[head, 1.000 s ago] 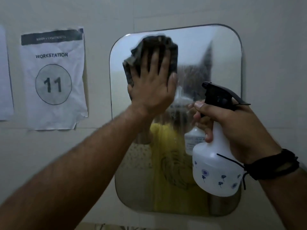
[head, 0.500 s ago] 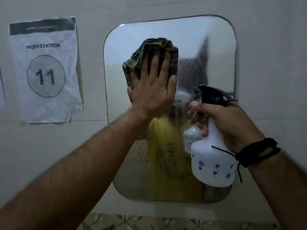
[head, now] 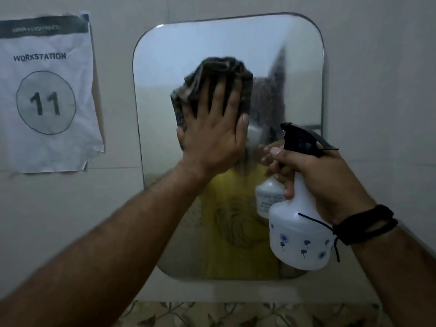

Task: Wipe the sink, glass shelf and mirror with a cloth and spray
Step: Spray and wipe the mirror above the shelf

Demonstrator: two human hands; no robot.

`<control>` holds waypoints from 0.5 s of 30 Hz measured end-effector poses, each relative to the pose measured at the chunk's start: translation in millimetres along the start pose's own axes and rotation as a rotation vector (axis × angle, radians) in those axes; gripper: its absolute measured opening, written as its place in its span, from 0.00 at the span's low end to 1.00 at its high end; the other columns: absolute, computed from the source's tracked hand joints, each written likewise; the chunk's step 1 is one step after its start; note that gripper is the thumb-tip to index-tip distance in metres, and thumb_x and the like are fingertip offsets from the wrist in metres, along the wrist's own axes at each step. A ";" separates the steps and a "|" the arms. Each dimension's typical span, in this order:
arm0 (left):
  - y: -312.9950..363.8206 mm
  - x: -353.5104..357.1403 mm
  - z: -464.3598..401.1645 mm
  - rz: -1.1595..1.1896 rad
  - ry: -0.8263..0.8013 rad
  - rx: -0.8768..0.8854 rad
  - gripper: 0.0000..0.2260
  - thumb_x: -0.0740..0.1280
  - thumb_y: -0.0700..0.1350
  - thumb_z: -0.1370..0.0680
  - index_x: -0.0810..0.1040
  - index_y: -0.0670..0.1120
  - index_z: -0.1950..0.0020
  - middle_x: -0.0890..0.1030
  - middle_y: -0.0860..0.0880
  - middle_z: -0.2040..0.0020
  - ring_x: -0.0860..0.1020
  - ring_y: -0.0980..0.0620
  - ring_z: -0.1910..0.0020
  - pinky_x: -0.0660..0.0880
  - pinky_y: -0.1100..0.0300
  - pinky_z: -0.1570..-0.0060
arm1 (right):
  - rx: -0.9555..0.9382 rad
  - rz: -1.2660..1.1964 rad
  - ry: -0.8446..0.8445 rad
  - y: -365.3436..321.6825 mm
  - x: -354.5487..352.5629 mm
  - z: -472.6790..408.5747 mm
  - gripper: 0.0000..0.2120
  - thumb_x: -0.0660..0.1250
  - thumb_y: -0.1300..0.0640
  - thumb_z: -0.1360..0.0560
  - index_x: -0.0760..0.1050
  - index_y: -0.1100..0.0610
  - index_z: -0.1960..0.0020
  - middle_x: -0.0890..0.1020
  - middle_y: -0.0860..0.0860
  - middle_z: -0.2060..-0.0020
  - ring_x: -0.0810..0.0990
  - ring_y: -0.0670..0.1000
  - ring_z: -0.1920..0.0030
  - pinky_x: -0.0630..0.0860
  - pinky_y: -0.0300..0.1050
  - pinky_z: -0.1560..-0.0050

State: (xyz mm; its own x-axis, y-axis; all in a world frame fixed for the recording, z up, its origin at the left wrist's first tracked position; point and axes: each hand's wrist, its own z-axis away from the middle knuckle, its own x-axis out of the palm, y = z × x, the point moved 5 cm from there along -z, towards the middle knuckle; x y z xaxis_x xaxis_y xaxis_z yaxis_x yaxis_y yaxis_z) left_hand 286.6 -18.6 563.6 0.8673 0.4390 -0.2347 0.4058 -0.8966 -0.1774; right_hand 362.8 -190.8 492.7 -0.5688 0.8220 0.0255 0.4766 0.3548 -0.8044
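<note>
Two hands share the job. Nearest, the right hand (head: 330, 182) grips the white spray bottle (head: 297, 232) by its neck, nozzle toward the glass, held off to the side, likely ready for another squirt. Beyond it, the left hand (head: 212, 135) lies flat, fingers spread, pressing the dark cloth (head: 212, 74) against the wall mirror (head: 236, 38), which spreads pressure for wiping. A workstation sign (head: 47, 90) hangs alongside.

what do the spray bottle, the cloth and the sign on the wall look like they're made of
Spray bottle: seemingly translucent white plastic, smooth, with printed blue flowers; its trigger head is black, probably plastic too.
Cloth: soft woven fabric, dark and matte, bunching into folds under the left hand.
Sign: plain white paper, creased, torn at its lower edge.
</note>
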 end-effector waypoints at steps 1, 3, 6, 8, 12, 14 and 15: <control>1.3 3.9 9.5 -0.016 -0.020 0.006 0.29 0.50 0.58 0.16 0.51 0.50 0.16 0.53 0.44 0.17 0.49 0.41 0.18 0.48 0.31 0.25 | -0.001 0.000 0.000 1.8 0.2 2.9 0.10 0.73 0.56 0.22 0.84 0.64 0.48 0.85 0.66 0.52 0.75 0.63 0.68 0.74 0.48 0.70; -0.5 4.8 3.2 -0.022 -0.067 0.020 0.30 0.50 0.59 0.17 0.50 0.50 0.16 0.52 0.44 0.17 0.48 0.40 0.18 0.46 0.30 0.25 | 0.008 -0.007 0.000 5.2 1.2 7.0 0.10 0.73 0.57 0.22 0.84 0.64 0.49 0.85 0.68 0.51 0.74 0.68 0.66 0.74 0.49 0.70; -4.4 -5.6 -37.0 -0.005 -0.090 0.033 0.29 0.48 0.59 0.16 0.48 0.52 0.16 0.50 0.45 0.16 0.47 0.41 0.18 0.40 0.31 0.24 | 0.018 0.001 0.003 9.0 3.1 7.6 0.10 0.73 0.56 0.23 0.84 0.64 0.49 0.85 0.67 0.50 0.76 0.81 0.58 0.75 0.49 0.70; -9.8 -12.5 -66.0 0.025 -0.094 -0.006 0.29 0.47 0.60 0.17 0.48 0.53 0.16 0.49 0.46 0.16 0.46 0.42 0.18 0.41 0.31 0.24 | 0.015 0.005 0.012 10.4 4.1 6.8 0.09 0.73 0.56 0.23 0.84 0.63 0.50 0.86 0.66 0.50 0.77 0.82 0.54 0.76 0.50 0.69; -9.5 -11.3 -76.4 0.043 -0.056 -0.059 0.30 0.46 0.61 0.17 0.49 0.54 0.17 0.49 0.47 0.16 0.47 0.42 0.18 0.45 0.30 0.25 | 0.011 0.005 0.011 11.7 4.8 8.8 0.08 0.74 0.56 0.23 0.86 0.61 0.50 0.85 0.67 0.49 0.77 0.79 0.59 0.77 0.52 0.66; -2.2 -5.8 -47.3 0.027 -0.028 -0.041 0.29 0.47 0.59 0.16 0.50 0.52 0.16 0.51 0.46 0.17 0.48 0.42 0.18 0.43 0.32 0.24 | 0.017 -0.015 0.010 12.6 4.9 15.0 0.08 0.74 0.56 0.23 0.86 0.60 0.50 0.85 0.69 0.48 0.74 0.75 0.64 0.78 0.56 0.61; 0.8 -1.5 -26.6 0.031 -0.030 -0.036 0.29 0.48 0.59 0.16 0.50 0.51 0.16 0.52 0.45 0.17 0.48 0.42 0.18 0.42 0.33 0.24 | 0.024 -0.026 0.010 13.4 4.9 17.8 0.08 0.74 0.56 0.24 0.87 0.59 0.49 0.85 0.69 0.48 0.74 0.76 0.65 0.77 0.57 0.60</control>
State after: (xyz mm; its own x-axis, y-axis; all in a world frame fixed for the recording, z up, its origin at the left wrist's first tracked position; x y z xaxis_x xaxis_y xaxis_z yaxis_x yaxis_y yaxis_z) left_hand 293.3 -21.5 589.3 0.8707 0.4122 -0.2683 0.3896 -0.9110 -0.1353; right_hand 354.5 -190.0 471.5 -0.5739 0.8172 0.0526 0.4457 0.3655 -0.8172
